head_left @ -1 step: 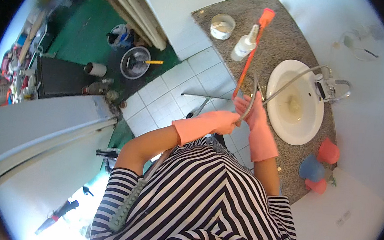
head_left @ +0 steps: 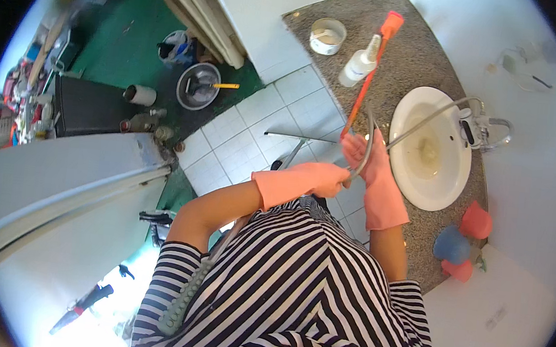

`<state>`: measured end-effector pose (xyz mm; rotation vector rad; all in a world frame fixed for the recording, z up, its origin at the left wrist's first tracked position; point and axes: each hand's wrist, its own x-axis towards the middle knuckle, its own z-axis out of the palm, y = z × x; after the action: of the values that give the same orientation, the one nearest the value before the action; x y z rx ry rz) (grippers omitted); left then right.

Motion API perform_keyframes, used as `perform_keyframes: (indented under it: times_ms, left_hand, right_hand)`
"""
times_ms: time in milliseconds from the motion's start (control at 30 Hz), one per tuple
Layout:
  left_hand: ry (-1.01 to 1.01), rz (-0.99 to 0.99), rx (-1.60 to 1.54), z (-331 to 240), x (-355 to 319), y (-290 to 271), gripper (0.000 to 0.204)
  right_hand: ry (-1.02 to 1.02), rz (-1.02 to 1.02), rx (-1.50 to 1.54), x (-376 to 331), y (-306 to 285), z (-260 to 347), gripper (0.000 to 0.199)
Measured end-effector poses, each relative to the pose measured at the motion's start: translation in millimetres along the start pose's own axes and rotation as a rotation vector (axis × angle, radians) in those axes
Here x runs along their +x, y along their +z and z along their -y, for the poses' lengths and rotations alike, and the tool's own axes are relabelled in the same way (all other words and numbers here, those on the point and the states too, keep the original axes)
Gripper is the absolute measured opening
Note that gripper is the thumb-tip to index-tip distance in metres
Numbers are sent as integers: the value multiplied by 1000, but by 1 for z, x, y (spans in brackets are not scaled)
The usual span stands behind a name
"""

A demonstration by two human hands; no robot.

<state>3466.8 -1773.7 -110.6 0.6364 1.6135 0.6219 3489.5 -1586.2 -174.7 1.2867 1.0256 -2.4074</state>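
Pink rubber gloves cover both of my hands. My left hand (head_left: pixel 333 180) is closed around the end of a grey flexible hose (head_left: pixel 368 138). The hose loops up past my right hand and runs across the sink (head_left: pixel 397 151) to the faucet (head_left: pixel 490 132). My right hand (head_left: pixel 371 156) is held palm up beside the hose, its fingers stretched out. A pole with a bumpy grey-green grip (head_left: pixel 184 297) lies against my left arm and body. Above the floor tiles, a thin dark-edged bar (head_left: pixel 299 138) shows beyond my left hand.
On the speckled counter (head_left: pixel 428 48) stand a white spray bottle (head_left: pixel 358 68), a white tub (head_left: pixel 327 37) and a long orange stick with a flat head (head_left: pixel 391 23). Red and blue cups (head_left: pixel 452 243) sit beyond the sink. A metal basin (head_left: pixel 197 97) rests on the green floor.
The whole view has shifted slightly. My right hand has moved a little to the right, its palm showing more. My left hand keeps its hold on the hose.
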Motion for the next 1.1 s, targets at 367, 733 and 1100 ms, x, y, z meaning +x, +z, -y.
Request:
perform_keyframes:
  times_ms: [367, 733, 1100]
  left_hand:
    - [367, 268, -1447, 107, 6, -4, 55]
    - [-20, -660, -1801, 166, -12, -16, 24]
    - [-62, -560, -1312, 178, -84, -7, 38]
  right_hand:
    - [-91, 246, -664, -76, 19, -24, 32]
    - [199, 581, -1481, -93, 59, -65, 30]
    - [-448, -21, -860, 50, 211, 21, 35]
